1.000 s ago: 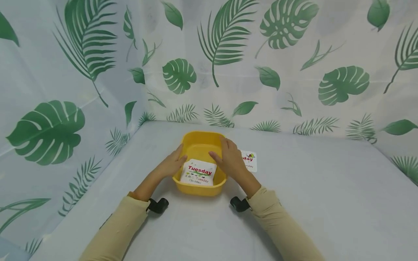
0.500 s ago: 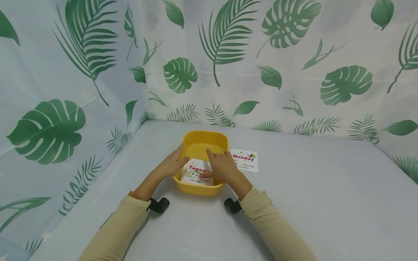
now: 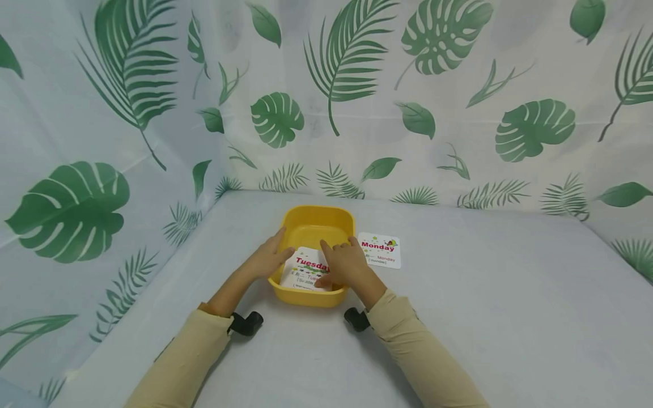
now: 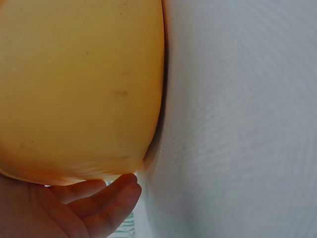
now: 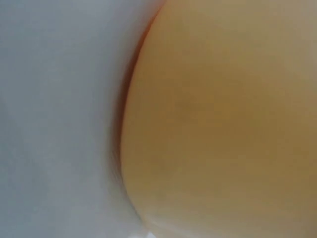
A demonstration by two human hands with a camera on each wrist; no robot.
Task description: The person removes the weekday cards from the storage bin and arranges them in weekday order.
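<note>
A yellow plastic basin [image 3: 306, 297] stands on the table in the head view. Inside it, toward the near end, lies a white card printed "Tuesday" [image 3: 298, 271]; part of another line of print shows below its near edge. My left hand [image 3: 266, 259] holds the basin's left side, thumb over the rim and fingers [image 4: 111, 203] along the outside in the left wrist view. My right hand [image 3: 344, 265] reaches over the right rim, its thumb touching the card's lower right and its index finger stretched toward the far edge. The other right fingers are partly hidden.
A white card printed "Monday" [image 3: 380, 250] lies flat on the table just right of the basin. The pale cloth-covered table [image 3: 484, 294] meets a leaf-patterned curtain [image 3: 357, 141] behind. Right wrist view shows only the basin's outer wall [image 5: 223, 124] and cloth.
My right hand has left the basin's right rim and come inward over the Tuesday card, uncovering the Monday card. A second line of print now shows under the Tuesday card. My left hand stays put.
</note>
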